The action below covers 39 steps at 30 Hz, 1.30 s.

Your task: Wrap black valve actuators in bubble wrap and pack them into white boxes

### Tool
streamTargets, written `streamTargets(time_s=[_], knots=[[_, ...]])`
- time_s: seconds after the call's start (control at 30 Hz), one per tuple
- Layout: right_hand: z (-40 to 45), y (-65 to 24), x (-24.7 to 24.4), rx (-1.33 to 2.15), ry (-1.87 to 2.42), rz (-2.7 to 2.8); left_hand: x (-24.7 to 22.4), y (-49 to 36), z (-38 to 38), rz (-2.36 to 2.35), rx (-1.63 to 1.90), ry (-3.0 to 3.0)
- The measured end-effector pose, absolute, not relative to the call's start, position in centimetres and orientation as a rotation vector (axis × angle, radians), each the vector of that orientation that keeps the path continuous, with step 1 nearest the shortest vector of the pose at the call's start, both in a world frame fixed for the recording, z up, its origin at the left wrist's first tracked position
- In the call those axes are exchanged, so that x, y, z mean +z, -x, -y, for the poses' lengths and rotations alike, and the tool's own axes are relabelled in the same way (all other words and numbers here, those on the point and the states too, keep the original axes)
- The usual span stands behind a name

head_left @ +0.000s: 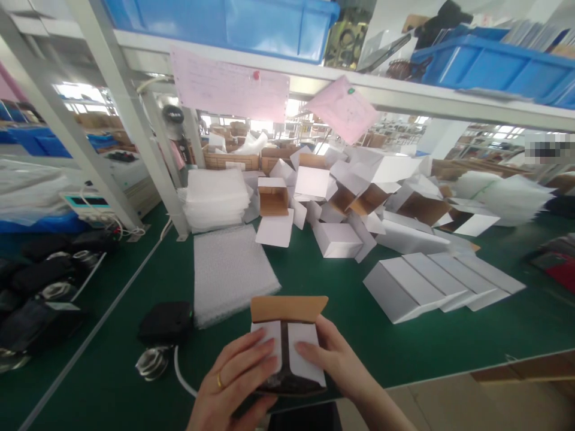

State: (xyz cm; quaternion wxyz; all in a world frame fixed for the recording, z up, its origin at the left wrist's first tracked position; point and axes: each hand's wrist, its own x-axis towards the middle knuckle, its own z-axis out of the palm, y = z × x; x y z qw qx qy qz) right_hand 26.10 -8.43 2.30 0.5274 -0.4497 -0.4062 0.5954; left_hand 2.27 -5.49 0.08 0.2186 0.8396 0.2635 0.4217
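A small box (288,308) with white side flaps and a raised brown lid flap is at the table's front edge. Something dark shows in the gap between its side flaps. My left hand (240,371), with a ring on one finger, holds the box's left side, fingers on the left white flap. The right side is gripped by my right hand (336,359), its thumb on the right white flap. Left of the box lies a black device (165,323) with a metal fitting and a white tube. Behind the box is a bubble-wrap sheet (231,269).
Closed white boxes (404,287) lie in a row at the right. Open white boxes (314,182) are heaped at the back, beside a foam stack (215,197). More black devices (40,275) lie far left. A shelf (278,69) with blue bins (498,66) crosses above.
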Motion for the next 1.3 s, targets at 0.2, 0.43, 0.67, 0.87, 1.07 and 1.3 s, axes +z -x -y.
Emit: streamTargets(time_s=[0.2, 0.43, 0.67, 0.87, 1.07, 1.3], knots=[[9.1, -25.5, 4.3, 0.755, 0.946, 1.629, 0.9, -3.8, 5.6, -0.762, 1.166, -2.284], [11.7, -27.0, 4.7, 0.476, 1.092, 2.018, 2.1, -1.8, 5.2, -0.782, 1.307, -1.892], [10.7, -26.8, 4.7, 0.251, 1.188, 2.328, 4.1, -2.0, 2.5, -0.430, 0.773, -2.459], [10.8, -26.6, 4.8, 0.191, 1.134, 2.204, 4.8, -3.0, 2.4, -0.453, 0.892, -2.333], [10.7, -27.2, 5.1, 0.324, 1.084, 2.140, 4.3, -2.1, 2.3, -0.377, 0.867, -2.335], [11.1, -26.9, 3.1, -0.011, 1.097, 2.201, 1.6, -1.4, 3.7, -0.418, 0.916, -2.506]])
